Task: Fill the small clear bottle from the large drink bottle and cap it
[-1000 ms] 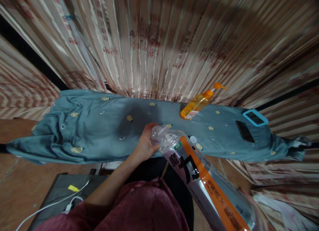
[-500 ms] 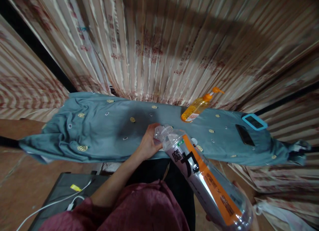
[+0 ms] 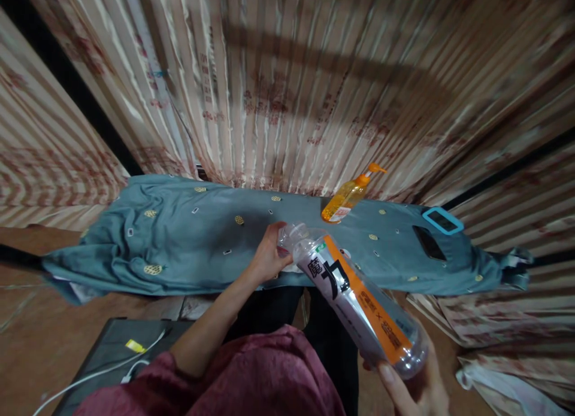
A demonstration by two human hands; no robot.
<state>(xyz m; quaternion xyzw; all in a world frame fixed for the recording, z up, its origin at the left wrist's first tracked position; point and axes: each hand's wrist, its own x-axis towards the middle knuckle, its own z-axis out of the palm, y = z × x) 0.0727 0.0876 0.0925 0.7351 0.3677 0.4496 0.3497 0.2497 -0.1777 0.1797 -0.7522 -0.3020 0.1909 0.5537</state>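
Note:
My right hand is wrapped round the base of a large clear plastic bottle with an orange and silver label. The bottle slants up to the left, its neck end towards my left hand. In that hand, fingers closed, is a small clear plastic container, meeting the bottle's mouth. Where the two touch is hard to make out, and I cannot tell whether liquid is passing. Behind the bottle, a small round white piece partly shows on the cloth.
An orange pump bottle stands on the blue-green pineapple-print cloth. To the right lie a black phone and a blue-framed device. A striped curtain hangs behind. White cables cross a dark surface at lower left.
The large bottle's base has moved up and left, and more of my right hand now shows round it. My left hand stays near the bottle's mouth. The view has shifted slightly.

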